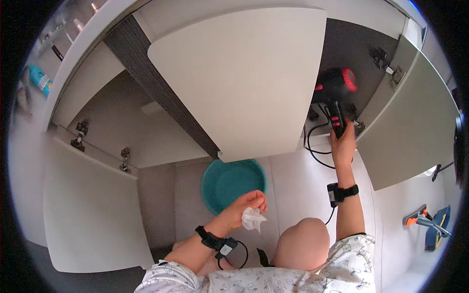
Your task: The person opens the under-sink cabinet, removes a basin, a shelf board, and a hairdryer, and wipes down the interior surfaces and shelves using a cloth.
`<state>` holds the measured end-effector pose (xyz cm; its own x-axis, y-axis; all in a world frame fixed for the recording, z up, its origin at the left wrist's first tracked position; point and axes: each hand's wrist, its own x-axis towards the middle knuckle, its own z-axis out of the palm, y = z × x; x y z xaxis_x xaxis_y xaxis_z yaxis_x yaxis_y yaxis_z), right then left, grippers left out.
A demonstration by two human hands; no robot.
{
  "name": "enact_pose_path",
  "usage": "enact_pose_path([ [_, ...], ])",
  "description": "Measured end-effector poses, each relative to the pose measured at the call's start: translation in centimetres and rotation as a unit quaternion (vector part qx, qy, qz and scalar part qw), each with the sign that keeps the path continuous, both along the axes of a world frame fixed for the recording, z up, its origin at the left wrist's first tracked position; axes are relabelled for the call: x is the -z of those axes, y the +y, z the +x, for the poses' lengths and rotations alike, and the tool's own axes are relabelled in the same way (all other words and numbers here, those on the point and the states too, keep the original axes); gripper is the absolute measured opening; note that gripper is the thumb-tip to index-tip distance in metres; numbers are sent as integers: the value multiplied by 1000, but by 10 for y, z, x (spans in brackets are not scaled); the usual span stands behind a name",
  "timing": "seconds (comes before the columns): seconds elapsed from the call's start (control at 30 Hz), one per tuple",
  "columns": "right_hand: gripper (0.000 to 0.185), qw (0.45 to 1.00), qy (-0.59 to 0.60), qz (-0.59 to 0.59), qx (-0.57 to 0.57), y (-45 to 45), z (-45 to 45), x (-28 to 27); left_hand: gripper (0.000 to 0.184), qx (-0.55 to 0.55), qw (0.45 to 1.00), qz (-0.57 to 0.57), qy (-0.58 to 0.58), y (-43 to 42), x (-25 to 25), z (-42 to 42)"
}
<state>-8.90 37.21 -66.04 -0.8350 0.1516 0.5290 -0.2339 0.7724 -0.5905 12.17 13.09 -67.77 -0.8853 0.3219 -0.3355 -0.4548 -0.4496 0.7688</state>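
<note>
A black hair dryer with red trim (334, 88) is held by its handle in my right hand (345, 144), inside the right-hand opening of the cabinet. Its black cord (317, 154) loops down to the left of that hand. Closed around a crumpled white tissue (252, 219), my left hand (244, 206) is in front of my body, over the near edge of a teal basin (227, 185) in this view. The basin stands on the floor below the cabinet. Part of the hair dryer's nozzle end is hidden by the middle door.
The middle cabinet door (239, 83) covers much of the front. A left door (93, 210) and a right door (413, 122) stand swung out on hinges. A squeegee-like tool with orange parts (417, 216) is at the right, and a blue bottle (41, 80) at upper left.
</note>
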Motion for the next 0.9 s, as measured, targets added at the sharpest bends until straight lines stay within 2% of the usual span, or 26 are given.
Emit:
enact_pose_path([
  [0.13,45,998,-18,-6,63,17,57,-14,22,68,997,7,-20,-1,-2,4],
  [0.2,45,995,9,-6,99,36,87,-10,19,85,993,-74,17,4,-8,7],
  [0.23,45,994,40,-6,105,52,102,-4,19,89,994,-67,13,4,-11,6],
  [0.3,44,984,34,34,172,78,137,-3,19,166,978,-110,57,4,-17,5],
  [0.37,44,984,19,32,173,106,170,-6,20,193,969,-125,85,9,-30,5],
  [0.4,43,984,52,62,161,116,183,-11,20,213,958,-147,121,10,-32,5],
  [0.43,43,989,57,43,128,121,195,-17,20,213,960,-139,113,13,-29,6],
  [0.5,42,990,85,64,94,118,206,-25,27,226,926,-149,264,23,-22,7],
  [0.53,43,996,42,56,55,119,215,-22,27,220,929,-147,258,32,-29,8],
  [0.57,44,999,-6,47,15,120,222,-17,32,174,917,-180,312,41,-41,11],
  [0.6,44,990,31,130,-46,107,220,-17,38,123,898,-215,364,46,-57,14],
  [0.63,44,970,73,208,-107,94,218,-16,49,212,884,-286,303,43,-71,16],
  [0.67,44,959,-4,189,-211,61,216,-32,51,116,932,-165,301,45,-54,25],
  [0.73,46,897,-196,120,-379,-4,213,-65,52,4,958,-44,283,41,-53,38],
  [0.77,42,883,-263,107,-373,-31,211,-77,51,-28,949,-120,289,34,-57,42],
  [0.8,45,897,-183,43,-401,-43,212,-77,50,-59,936,-195,288,26,-71,43],
  [0.83,45,889,-193,41,-412,-50,207,-76,49,-85,917,-269,282,17,-79,45],
  [0.9,46,784,-325,-127,-513,-67,193,-70,37,-253,920,-142,262,1,-82,49],
])
